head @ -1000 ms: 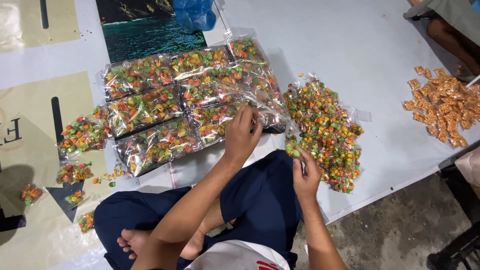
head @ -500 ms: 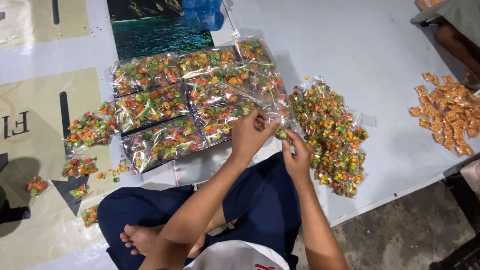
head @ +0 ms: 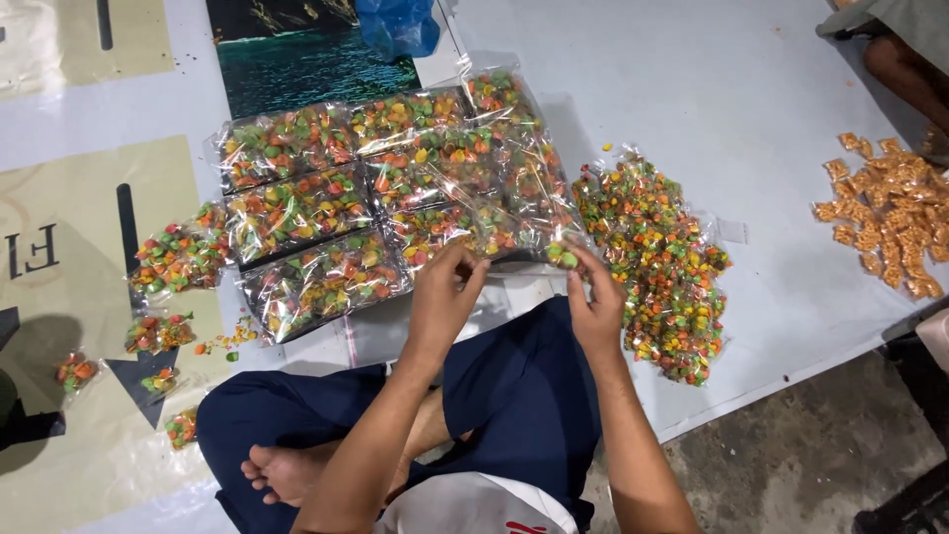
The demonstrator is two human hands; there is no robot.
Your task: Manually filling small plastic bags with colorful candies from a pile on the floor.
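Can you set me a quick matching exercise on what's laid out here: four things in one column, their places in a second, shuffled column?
Things:
1. loose multicoloured candy heap
2. orange snack pile
3. blue plastic bag
4. small filled packets

Places:
A. top edge, above the packed bags
B. far right, near another person's leg
C. just right of the right hand
D. scattered on the left, beside the knee

Pairs: 1-C, 2-B, 3-A, 4-D
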